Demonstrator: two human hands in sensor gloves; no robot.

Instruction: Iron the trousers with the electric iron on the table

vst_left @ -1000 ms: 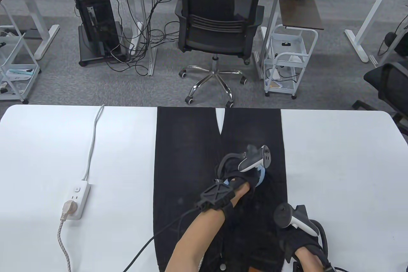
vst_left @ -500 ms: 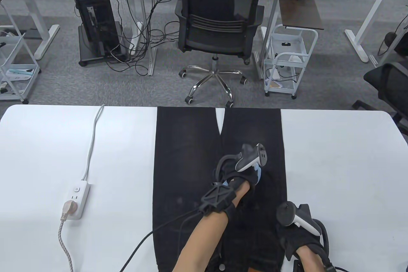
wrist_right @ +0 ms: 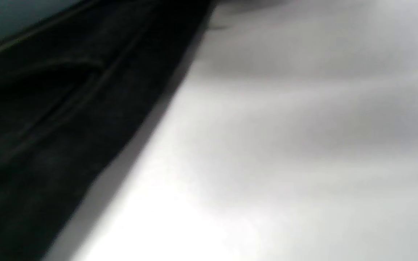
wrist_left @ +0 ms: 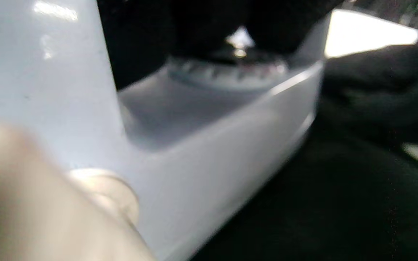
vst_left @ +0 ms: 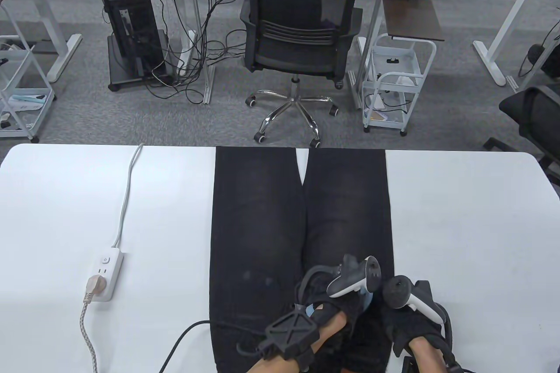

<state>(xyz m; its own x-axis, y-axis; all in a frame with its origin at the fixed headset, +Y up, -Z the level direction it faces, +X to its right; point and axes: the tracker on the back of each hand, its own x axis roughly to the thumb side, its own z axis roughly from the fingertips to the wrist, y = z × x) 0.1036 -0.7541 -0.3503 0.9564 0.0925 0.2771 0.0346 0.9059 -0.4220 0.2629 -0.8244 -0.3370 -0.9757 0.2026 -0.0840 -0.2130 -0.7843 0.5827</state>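
Black trousers (vst_left: 258,215) lie flat on the white table (vst_left: 459,224), legs pointing away from me. My left hand (vst_left: 339,307) grips the handle of a pale blue electric iron (vst_left: 366,300), which sits on the right leg near the waist end. The hand and tracker hide most of the iron. The left wrist view shows the iron's body (wrist_left: 209,119) close up and blurred. My right hand (vst_left: 407,325) rests on the trousers' right edge, just right of the iron. The right wrist view shows only dark fabric (wrist_right: 49,108) beside bare table (wrist_right: 285,145).
A white power strip (vst_left: 105,274) with a plug in it lies on the table's left side. Its white cable (vst_left: 127,198) runs to the far edge and a braided cord (vst_left: 87,338) runs toward me. An office chair (vst_left: 302,40) stands beyond the table.
My left hand has drawn the iron back along the right trouser leg, from mid-leg toward the near edge. My right hand has stayed about where it was.
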